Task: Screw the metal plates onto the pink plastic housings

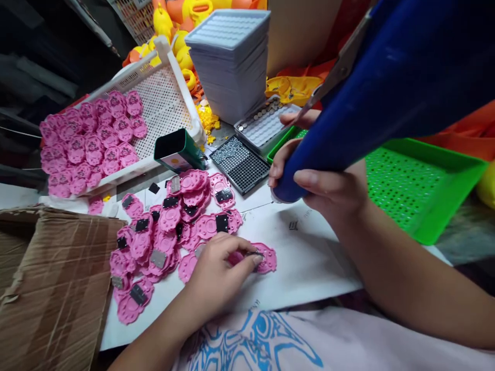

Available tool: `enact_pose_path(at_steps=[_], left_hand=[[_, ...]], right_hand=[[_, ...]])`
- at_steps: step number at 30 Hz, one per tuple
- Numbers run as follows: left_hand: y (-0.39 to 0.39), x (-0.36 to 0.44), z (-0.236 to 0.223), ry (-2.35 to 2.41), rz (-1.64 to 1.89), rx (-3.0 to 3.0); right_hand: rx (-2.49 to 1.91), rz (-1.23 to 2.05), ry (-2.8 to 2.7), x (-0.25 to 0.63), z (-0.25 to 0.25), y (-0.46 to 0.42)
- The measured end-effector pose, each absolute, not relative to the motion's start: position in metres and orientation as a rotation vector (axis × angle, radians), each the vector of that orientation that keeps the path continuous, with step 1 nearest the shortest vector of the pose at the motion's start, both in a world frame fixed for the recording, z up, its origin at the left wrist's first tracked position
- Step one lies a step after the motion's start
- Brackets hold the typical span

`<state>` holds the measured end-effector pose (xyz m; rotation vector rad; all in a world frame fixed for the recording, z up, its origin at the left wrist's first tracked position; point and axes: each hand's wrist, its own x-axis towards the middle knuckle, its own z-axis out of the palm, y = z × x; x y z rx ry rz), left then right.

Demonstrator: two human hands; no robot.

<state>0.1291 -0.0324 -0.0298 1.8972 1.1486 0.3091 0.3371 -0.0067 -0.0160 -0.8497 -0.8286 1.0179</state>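
The left hand [226,260] pinches a pink part [269,258], fingers nearly closed; the right hand [336,193] wraps the blue tool [348,123].

Left of view: a brown corrugated cardboard box [62,278] at the near edge, with a white perforated plastic crate [164,100] beyond it and a dark green, open-topped rectangular container [181,154] just beside the crate's corner. Back centre: a tall stack of white plastic trays [232,72], with a heap of small bright-yellow plastic pieces [208,118] near its left foot and larger rounded yellow plastic items [162,21] behind. Right: a bright green perforated plastic basket [402,185], partly hidden; a pale shallow tray [266,130] bearing round silvery discs [263,114] lies near the stack's base.
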Motion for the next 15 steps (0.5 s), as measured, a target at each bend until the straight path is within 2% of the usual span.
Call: enact_pose_path(at_steps=[5, 11, 15], left_hand=[[-0.046, 0.134, -0.042, 1.084, 0.346, 2.12], [-0.052, 0.129, -0.055, 1.135, 0.551, 2.449], [-0.042, 0.118, -0.054, 0.936, 0.589, 2.542]], right_hand=[[-0.789, 1.018, -0.837, 0.337, -0.02, -0.004], [-0.707, 0.961, -0.857, 0.336, -0.022, 0.0], [-0.705, 0.92, -0.853, 0.335, -0.023, 0.001]])
